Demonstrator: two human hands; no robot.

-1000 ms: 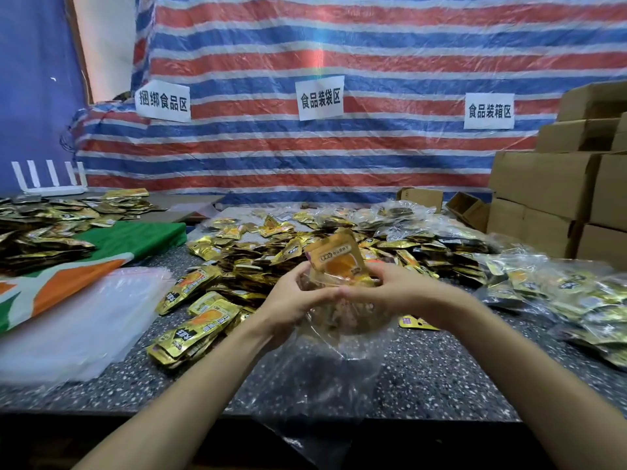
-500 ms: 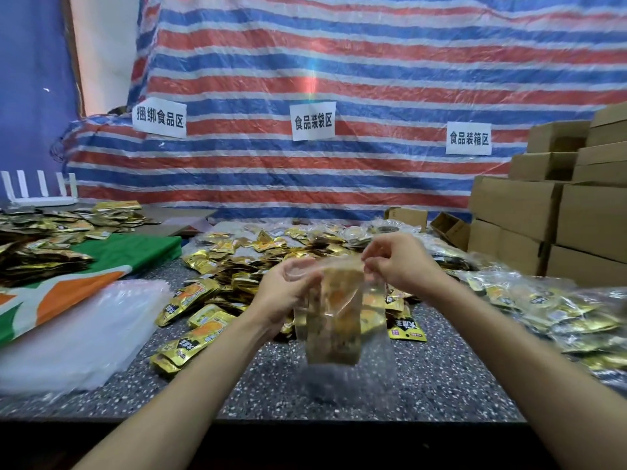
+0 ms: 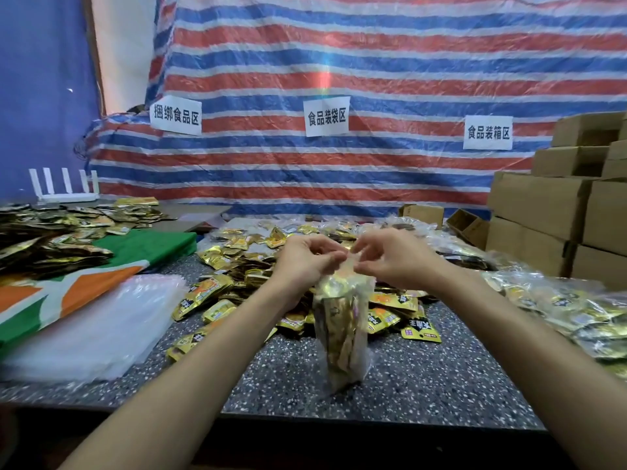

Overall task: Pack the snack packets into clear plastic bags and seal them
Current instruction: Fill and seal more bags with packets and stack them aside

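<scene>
A clear plastic bag [image 3: 343, 334] stuffed with gold packets was held upright over the speckled table [image 3: 424, 385], its mouth pinched between the fingers of the left hand [image 3: 305, 262] and right hand [image 3: 397, 262], apparently unsealed. Beyond, loose snack packets [image 3: 234, 276] awaited packing; filled bags [image 3: 559, 307] lay right.

Filled bag [image 3: 341, 330] upright at the bench's [image 3: 424, 378] front middle.
Your bag is clear, packed with gold packets [image 3: 339, 317] standing on end, its mouth pinched by your left hand [image 3: 305, 262] and right hand [image 3: 397, 262]. Loose packets [image 3: 234, 262] heap behind it toward the centre; empty bags [image 3: 88, 327] lie flat by the left edge; more filled bags [image 3: 576, 313] pile along the right edge.
</scene>
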